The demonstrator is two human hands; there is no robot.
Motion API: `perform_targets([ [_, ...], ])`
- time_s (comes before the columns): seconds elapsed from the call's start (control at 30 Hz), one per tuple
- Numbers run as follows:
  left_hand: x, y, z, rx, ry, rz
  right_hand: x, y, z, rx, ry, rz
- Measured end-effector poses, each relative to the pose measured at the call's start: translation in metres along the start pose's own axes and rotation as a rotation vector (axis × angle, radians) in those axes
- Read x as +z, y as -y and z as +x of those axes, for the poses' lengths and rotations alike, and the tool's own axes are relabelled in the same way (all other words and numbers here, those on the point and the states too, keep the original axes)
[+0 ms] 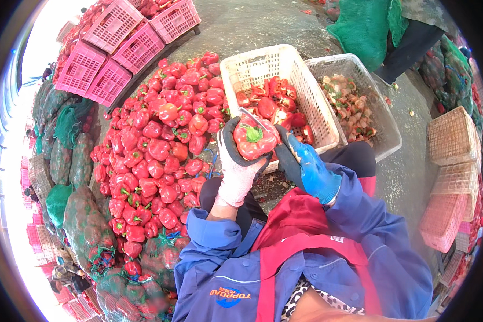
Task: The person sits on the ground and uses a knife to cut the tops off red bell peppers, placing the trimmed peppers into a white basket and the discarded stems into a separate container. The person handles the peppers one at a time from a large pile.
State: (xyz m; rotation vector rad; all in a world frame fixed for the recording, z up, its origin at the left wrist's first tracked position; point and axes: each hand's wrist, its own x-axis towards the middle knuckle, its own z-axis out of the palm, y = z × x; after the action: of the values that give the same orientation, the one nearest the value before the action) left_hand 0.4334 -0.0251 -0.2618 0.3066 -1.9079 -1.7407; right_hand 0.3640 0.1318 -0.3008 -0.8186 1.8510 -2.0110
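My left hand (238, 163), in a pale glove with a dark palm, cups a red bell pepper (252, 141) with its green stem end facing up. A thin curved metal blade (254, 116) lies across the pepper's upper side, and its near end runs toward my right hand (306, 163). That hand wears a blue and black glove; its fingers close around the knife's handle, which they hide, beside the pepper. Just beyond both hands stands a cream plastic crate (235, 72) holding cut red peppers (267, 106).
A large heap of whole red bell peppers (157, 149) covers the floor at left. A grey bin (390, 124) holds pepper cores (350, 106). Pink crates (108, 80) stand at upper left, stacked crates (453, 137) at right. Filled mesh sacks (86, 229) line the left side.
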Motion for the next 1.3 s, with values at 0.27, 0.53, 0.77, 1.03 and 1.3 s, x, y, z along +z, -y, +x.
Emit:
perform_targets([
  [0.27,-0.004,0.016,0.015,-0.205,-0.089,-0.328,-0.021,-0.066,-0.042,0.589,0.104,-0.251],
  [0.53,0.022,0.02,0.005,-0.132,0.266,-0.229,-0.02,-0.029,0.01,0.635,0.014,0.907],
  [0.77,0.002,0.047,0.01,-0.847,0.34,-1.329,-0.023,0.012,0.055,0.388,0.208,-0.074],
  [1.03,-0.011,0.067,0.025,-0.698,-0.207,-1.117,-0.008,0.068,-0.025,0.8,0.166,0.399],
  [1.3,-0.025,0.069,0.026,-0.653,-0.088,-1.175,-0.019,0.044,-0.053,0.824,0.243,0.149],
])
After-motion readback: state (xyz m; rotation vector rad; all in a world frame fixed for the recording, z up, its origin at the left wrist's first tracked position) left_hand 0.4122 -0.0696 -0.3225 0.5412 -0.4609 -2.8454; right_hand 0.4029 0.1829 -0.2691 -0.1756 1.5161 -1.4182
